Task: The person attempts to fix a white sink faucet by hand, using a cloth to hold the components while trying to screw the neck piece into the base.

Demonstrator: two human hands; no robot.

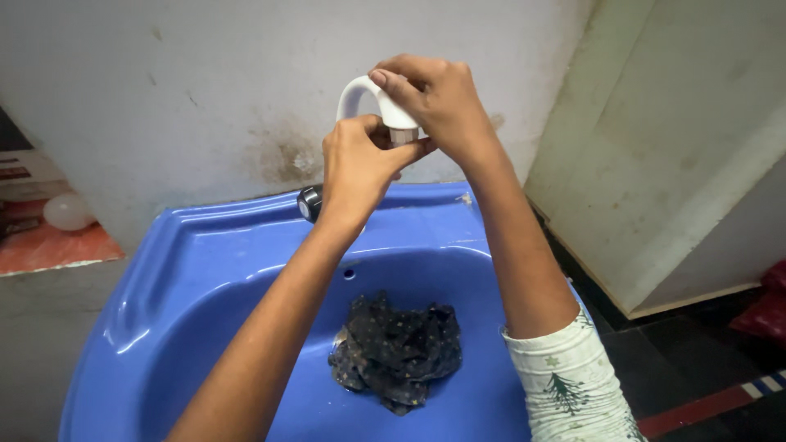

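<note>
One white tap spout (360, 92) between two hands, left hand (358, 168), right hand (434, 102).

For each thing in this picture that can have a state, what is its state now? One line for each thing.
white tap spout: curved over the basin, held at its outlet end; no water seen running.
left hand: closed under the spout's outlet.
right hand: closed over the spout's top.
dark cloth: crumpled, looks wet, lying at the basin's bottom.
blue sink: no standing water seen.
black knob: on the sink rim, position unclear.
</note>
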